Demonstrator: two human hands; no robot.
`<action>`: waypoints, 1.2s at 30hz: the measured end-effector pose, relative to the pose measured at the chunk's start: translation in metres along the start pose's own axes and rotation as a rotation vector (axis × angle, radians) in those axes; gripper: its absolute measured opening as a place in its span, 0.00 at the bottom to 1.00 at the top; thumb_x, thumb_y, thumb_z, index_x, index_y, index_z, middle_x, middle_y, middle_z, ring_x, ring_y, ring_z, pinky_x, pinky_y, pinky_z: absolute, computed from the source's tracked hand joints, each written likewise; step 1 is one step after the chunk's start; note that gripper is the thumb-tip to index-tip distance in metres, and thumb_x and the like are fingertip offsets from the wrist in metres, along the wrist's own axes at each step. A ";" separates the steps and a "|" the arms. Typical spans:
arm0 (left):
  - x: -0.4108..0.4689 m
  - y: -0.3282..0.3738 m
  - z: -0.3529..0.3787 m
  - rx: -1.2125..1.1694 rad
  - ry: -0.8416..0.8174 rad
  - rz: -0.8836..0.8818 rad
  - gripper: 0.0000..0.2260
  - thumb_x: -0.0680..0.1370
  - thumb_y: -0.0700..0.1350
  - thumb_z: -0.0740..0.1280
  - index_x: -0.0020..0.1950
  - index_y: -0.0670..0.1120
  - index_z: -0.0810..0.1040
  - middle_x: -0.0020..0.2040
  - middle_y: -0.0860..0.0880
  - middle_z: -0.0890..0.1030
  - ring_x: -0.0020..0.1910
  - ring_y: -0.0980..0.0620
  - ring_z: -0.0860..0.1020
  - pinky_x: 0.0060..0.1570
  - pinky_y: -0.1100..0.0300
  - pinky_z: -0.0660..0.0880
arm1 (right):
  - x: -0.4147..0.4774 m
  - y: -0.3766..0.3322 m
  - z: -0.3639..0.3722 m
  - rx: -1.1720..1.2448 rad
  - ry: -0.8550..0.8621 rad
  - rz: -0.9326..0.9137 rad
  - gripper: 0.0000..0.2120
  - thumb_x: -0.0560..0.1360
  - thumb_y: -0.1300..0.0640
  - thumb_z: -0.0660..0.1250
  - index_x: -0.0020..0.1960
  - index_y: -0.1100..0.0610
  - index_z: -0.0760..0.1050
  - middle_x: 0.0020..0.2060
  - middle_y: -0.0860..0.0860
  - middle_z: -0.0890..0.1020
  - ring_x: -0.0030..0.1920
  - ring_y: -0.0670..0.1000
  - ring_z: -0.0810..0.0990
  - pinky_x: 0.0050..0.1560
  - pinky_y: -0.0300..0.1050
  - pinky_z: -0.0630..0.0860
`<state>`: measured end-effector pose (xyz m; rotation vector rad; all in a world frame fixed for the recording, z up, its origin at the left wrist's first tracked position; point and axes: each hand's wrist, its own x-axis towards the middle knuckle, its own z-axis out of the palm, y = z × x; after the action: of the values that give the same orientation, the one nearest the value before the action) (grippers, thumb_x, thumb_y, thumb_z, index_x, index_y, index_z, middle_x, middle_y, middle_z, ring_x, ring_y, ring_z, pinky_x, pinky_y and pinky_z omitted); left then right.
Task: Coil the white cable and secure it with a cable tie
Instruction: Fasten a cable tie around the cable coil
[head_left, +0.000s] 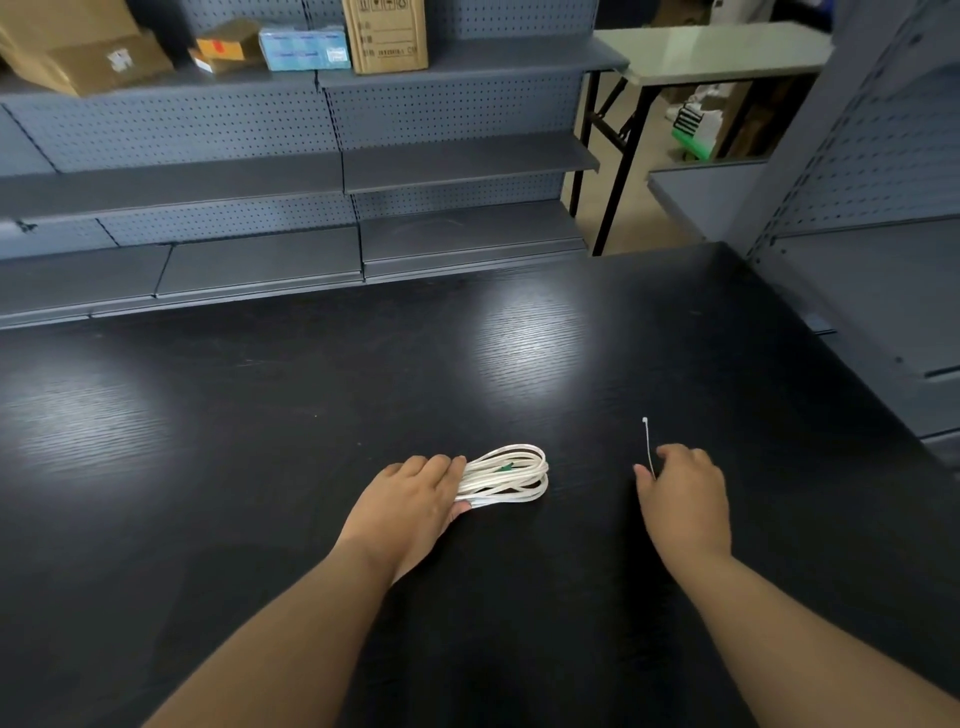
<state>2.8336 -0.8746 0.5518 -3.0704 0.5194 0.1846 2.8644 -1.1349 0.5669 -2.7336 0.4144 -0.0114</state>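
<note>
The white cable (511, 475) lies wound into an oval coil on the black table (311, 415), with a small green piece inside the loops. My left hand (410, 501) grips the coil's left end, fingers over the top and thumb underneath. To the right, a thin white cable tie (647, 441) points away from me, its small head at the far end. My right hand (683, 493) pinches the tie's near end between thumb and forefinger, about a hand's width right of the coil.
Grey pegboard shelving (337, 171) runs along the table's far edge, with cardboard boxes (387, 34) on its top shelf. Another grey shelf unit (883, 208) stands at the right. A folding table (722, 49) stands behind at the back right.
</note>
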 end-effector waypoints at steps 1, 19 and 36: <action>0.000 -0.001 0.001 -0.003 -0.015 0.001 0.31 0.76 0.58 0.37 0.77 0.47 0.50 0.72 0.50 0.64 0.68 0.49 0.65 0.68 0.55 0.61 | 0.000 0.002 0.001 0.002 -0.010 0.035 0.16 0.76 0.55 0.65 0.61 0.62 0.73 0.53 0.59 0.76 0.54 0.58 0.74 0.50 0.49 0.72; 0.002 0.001 0.002 0.021 -0.064 -0.003 0.27 0.80 0.58 0.42 0.77 0.46 0.50 0.72 0.49 0.63 0.68 0.48 0.65 0.68 0.55 0.61 | -0.013 -0.028 0.024 -0.048 -0.033 -0.195 0.06 0.79 0.59 0.58 0.50 0.60 0.72 0.47 0.55 0.78 0.48 0.54 0.75 0.44 0.43 0.67; 0.003 -0.004 0.001 0.079 -0.061 0.030 0.26 0.78 0.56 0.47 0.68 0.44 0.71 0.57 0.50 0.79 0.51 0.50 0.78 0.50 0.59 0.76 | -0.027 -0.065 0.029 0.484 -0.109 -0.090 0.10 0.78 0.62 0.60 0.57 0.58 0.76 0.53 0.51 0.80 0.51 0.47 0.76 0.49 0.35 0.69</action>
<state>2.8378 -0.8723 0.5509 -2.9717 0.5561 0.2507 2.8585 -1.0593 0.5651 -2.2604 0.2215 0.0128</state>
